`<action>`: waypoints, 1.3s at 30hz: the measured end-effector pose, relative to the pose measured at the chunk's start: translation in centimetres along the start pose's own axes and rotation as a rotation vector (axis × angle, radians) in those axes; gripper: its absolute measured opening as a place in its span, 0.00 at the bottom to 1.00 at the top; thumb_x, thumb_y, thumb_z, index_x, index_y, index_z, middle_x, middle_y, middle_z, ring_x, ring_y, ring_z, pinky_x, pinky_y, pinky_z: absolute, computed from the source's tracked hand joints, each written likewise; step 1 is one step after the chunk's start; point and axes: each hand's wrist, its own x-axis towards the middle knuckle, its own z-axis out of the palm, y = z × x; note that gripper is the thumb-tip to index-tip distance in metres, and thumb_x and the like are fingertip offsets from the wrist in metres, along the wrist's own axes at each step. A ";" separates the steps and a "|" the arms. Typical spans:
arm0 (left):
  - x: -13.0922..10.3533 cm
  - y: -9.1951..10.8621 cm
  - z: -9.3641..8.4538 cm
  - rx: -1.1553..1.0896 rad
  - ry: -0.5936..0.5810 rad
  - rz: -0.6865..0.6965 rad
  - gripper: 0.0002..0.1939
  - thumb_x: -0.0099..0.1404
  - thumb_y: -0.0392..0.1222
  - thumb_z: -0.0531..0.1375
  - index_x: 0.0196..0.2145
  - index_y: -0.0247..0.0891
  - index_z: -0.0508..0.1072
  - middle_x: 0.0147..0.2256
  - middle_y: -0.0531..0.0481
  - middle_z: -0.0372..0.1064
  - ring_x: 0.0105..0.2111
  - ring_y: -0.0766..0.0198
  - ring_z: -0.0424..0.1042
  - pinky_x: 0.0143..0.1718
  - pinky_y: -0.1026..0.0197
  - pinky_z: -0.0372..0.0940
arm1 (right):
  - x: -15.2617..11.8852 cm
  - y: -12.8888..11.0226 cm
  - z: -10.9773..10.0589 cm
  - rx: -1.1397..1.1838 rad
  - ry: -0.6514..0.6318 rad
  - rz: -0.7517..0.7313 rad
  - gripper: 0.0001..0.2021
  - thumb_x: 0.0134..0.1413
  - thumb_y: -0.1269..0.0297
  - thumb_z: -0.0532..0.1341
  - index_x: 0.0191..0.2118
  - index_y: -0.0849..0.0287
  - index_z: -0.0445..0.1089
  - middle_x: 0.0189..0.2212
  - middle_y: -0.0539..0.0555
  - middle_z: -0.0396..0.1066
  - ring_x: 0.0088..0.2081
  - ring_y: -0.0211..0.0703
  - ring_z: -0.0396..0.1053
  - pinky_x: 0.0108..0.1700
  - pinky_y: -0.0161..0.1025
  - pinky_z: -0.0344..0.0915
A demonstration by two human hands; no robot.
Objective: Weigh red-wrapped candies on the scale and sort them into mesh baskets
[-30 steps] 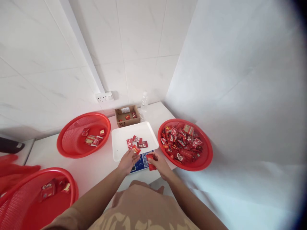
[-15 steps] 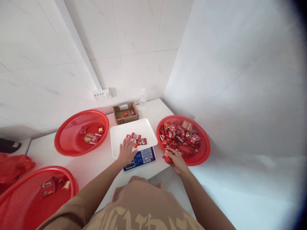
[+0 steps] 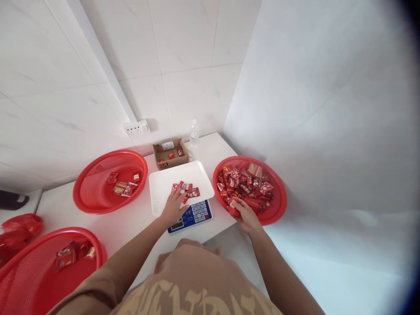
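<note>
My left hand [image 3: 172, 211] lies over the front of a white tray [image 3: 164, 178] with its fingers spread. Its fingertips reach the small red snack packets [image 3: 193, 192] there; whether they press on them I cannot tell. The tray sits on a blue digital scale [image 3: 201, 214], whose display is partly covered by that hand. At the near rim of the right red basket [image 3: 282, 204], my right hand [image 3: 248, 217] pinches a red packet [image 3: 233, 208]. Many red wrapped packets [image 3: 244, 181] fill this basket.
Behind the tray stand a cardboard box [image 3: 170, 162] with a few packets and a clear bottle [image 3: 194, 133]. Two more red baskets, one farther [image 3: 90, 179] and one nearer [image 3: 29, 280], hold some packets at left. A red plastic bag [image 3: 22, 229] lies beside them.
My right hand, with the red packet, has shifted slightly right and up at the basket's rim. The left hand stays over the tray; the view has shifted a little.
</note>
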 end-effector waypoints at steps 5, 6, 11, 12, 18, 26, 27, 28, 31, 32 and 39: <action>-1.4 2.2 -0.7 -0.346 0.119 -0.060 0.18 0.63 0.46 0.54 0.49 0.40 0.69 0.54 0.43 0.65 0.58 0.54 0.60 0.59 0.49 0.53 | -0.5 -0.2 0.0 -0.028 -0.062 0.027 0.26 0.33 0.61 0.69 0.44 0.51 0.66 0.36 0.50 0.73 0.34 0.40 0.71 0.33 0.36 0.68; -1.9 3.0 -0.7 -0.466 0.063 -0.112 0.18 0.62 0.48 0.55 0.48 0.41 0.70 0.51 0.44 0.68 0.55 0.54 0.63 0.58 0.50 0.55 | -0.9 -0.1 0.4 -0.052 -0.114 0.026 0.26 0.33 0.60 0.69 0.44 0.52 0.66 0.36 0.50 0.73 0.35 0.40 0.71 0.33 0.36 0.67; -4.0 6.7 -0.2 -1.114 -0.399 -0.429 0.24 0.58 0.55 0.59 0.50 0.42 0.68 0.46 0.44 0.71 0.44 0.56 0.71 0.46 0.52 0.65 | -4.0 0.3 4.3 -0.352 -0.489 -0.027 0.21 0.43 0.54 0.65 0.44 0.55 0.67 0.35 0.51 0.73 0.33 0.39 0.70 0.28 0.33 0.63; -4.2 7.2 -0.2 -1.196 -0.463 -0.478 0.25 0.57 0.56 0.60 0.49 0.42 0.69 0.46 0.44 0.71 0.43 0.57 0.72 0.44 0.53 0.66 | -4.7 0.4 5.1 -0.408 -0.573 -0.044 0.19 0.44 0.56 0.64 0.44 0.56 0.67 0.33 0.50 0.73 0.32 0.39 0.70 0.28 0.32 0.62; -3.9 7.3 -0.7 -1.370 -0.465 -0.584 0.24 0.53 0.55 0.65 0.42 0.36 0.72 0.37 0.44 0.73 0.35 0.61 0.73 0.41 0.55 0.67 | -5.8 1.3 7.5 -0.432 -0.599 -0.102 0.21 0.42 0.68 0.63 0.46 0.56 0.66 0.33 0.49 0.71 0.33 0.38 0.68 0.32 0.34 0.62; -4.5 4.7 -1.9 -1.401 -0.124 -0.852 0.15 0.60 0.45 0.61 0.43 0.35 0.69 0.40 0.43 0.72 0.33 0.64 0.71 0.37 0.60 0.68 | -1.5 2.2 9.8 0.074 -0.217 0.113 0.12 0.42 0.59 0.66 0.32 0.55 0.63 0.25 0.45 0.64 0.28 0.33 0.64 0.37 0.35 0.66; -4.7 4.5 -2.0 -1.409 -0.121 -0.868 0.15 0.60 0.44 0.61 0.42 0.35 0.68 0.39 0.43 0.72 0.32 0.65 0.71 0.36 0.60 0.68 | -1.2 1.8 10.7 0.128 -0.250 0.122 0.12 0.44 0.57 0.65 0.32 0.55 0.63 0.27 0.46 0.65 0.29 0.34 0.65 0.39 0.35 0.67; -4.9 4.3 -2.1 -1.413 -0.117 -0.878 0.14 0.60 0.43 0.61 0.41 0.35 0.67 0.39 0.43 0.72 0.32 0.65 0.71 0.36 0.61 0.68 | -1.0 1.2 11.7 0.178 -0.288 0.130 0.13 0.45 0.55 0.64 0.33 0.55 0.63 0.29 0.47 0.66 0.32 0.34 0.66 0.40 0.36 0.67; -5.5 3.8 -2.2 -1.408 -0.097 -0.883 0.10 0.60 0.39 0.60 0.39 0.36 0.66 0.39 0.44 0.72 0.32 0.65 0.71 0.36 0.60 0.67 | -0.5 -0.1 13.7 0.210 -0.378 0.161 0.17 0.50 0.50 0.61 0.43 0.51 0.63 0.41 0.51 0.67 0.42 0.39 0.67 0.42 0.41 0.68; -5.6 3.7 -2.2 -1.400 -0.089 -0.884 0.09 0.59 0.38 0.60 0.38 0.36 0.66 0.39 0.44 0.72 0.33 0.65 0.71 0.37 0.60 0.67 | -0.3 -0.4 14.0 0.167 -0.383 0.166 0.18 0.51 0.49 0.60 0.46 0.49 0.61 0.45 0.52 0.66 0.46 0.41 0.66 0.42 0.42 0.69; -6.3 3.5 -1.6 -1.285 -0.202 -0.700 0.13 0.54 0.44 0.63 0.36 0.37 0.69 0.38 0.46 0.71 0.37 0.63 0.70 0.40 0.60 0.65 | -1.7 1.8 10.8 -0.179 -0.420 0.152 0.20 0.47 0.51 0.63 0.45 0.54 0.66 0.48 0.56 0.66 0.49 0.44 0.65 0.45 0.38 0.66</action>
